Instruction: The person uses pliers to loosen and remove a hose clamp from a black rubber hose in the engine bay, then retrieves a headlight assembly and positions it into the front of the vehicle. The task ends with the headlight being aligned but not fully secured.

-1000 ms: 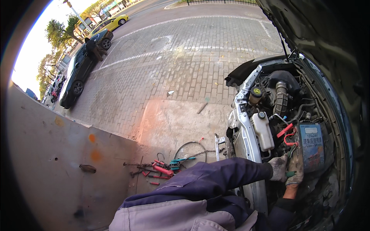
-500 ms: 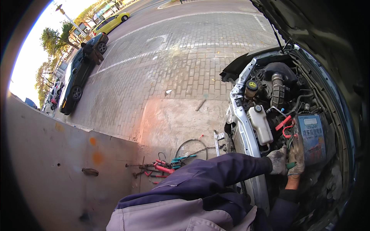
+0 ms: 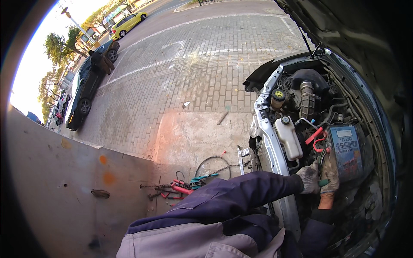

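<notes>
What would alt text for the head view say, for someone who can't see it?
A person's gloved left hand and right hand are close together at a small green object under a car's raised hood, beside a blue box. A white tank stands nearby; red and teal gear lies on the ground to the left, and a dark car stands beyond.

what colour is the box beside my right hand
The box is mostly blue, best seen in the head view.
</notes>
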A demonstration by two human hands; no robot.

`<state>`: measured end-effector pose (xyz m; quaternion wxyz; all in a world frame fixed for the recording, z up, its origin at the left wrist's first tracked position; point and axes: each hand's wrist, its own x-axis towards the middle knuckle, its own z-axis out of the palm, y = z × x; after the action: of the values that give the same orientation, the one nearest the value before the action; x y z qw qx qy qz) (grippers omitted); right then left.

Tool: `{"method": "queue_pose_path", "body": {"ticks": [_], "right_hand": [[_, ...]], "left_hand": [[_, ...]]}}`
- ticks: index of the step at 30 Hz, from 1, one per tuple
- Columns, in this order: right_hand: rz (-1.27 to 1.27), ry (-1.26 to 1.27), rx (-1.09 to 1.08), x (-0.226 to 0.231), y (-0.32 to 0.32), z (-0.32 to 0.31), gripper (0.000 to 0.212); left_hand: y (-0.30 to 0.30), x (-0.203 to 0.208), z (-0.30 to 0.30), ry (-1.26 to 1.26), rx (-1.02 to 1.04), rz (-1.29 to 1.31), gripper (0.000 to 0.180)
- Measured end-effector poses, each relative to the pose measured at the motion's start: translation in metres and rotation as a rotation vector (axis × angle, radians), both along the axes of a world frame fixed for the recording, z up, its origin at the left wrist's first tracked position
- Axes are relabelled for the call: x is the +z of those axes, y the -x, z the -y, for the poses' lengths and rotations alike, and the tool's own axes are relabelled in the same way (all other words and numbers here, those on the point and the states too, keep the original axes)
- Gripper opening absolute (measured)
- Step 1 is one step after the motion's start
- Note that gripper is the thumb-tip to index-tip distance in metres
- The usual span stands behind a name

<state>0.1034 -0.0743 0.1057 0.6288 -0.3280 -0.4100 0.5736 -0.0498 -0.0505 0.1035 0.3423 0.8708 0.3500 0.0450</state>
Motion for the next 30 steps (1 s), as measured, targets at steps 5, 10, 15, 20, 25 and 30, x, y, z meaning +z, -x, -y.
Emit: {"method": "queue_pose_path", "body": {"ticks": [5, 10, 15, 20, 25, 30], "right_hand": [[-0.048, -0.003, 0.069, 0.006, 0.005, 0.007, 0.110], [0.072, -0.033, 0.039, 0.000, 0.004, 0.003, 0.109], [0.021, 0.033, 0.036, -0.009, -0.002, -0.001, 0.111], [0.021, 0.006, 0.050, -0.010, -0.006, 0.004, 0.112], [0.087, -0.078, 0.112, -0.014, -0.014, -0.006, 0.105], [0.300, 0.006, 0.037, -0.018, -0.015, -0.010, 0.090]], "left_hand": [[0.000, 0.000, -0.001, 0.141, 0.031, -0.016, 0.120], [-0.009, -0.023, -0.006, 0.028, -0.022, 0.150, 0.131], [-0.015, -0.027, 0.004, 0.178, 0.164, 0.288, 0.132], [-0.004, -0.004, 0.008, 0.160, 0.251, 0.268, 0.125], [0.004, 0.018, 0.002, 0.283, 0.247, 0.199, 0.106], [0.008, 0.021, 0.000, 0.330, 0.272, 0.198, 0.110]]}}
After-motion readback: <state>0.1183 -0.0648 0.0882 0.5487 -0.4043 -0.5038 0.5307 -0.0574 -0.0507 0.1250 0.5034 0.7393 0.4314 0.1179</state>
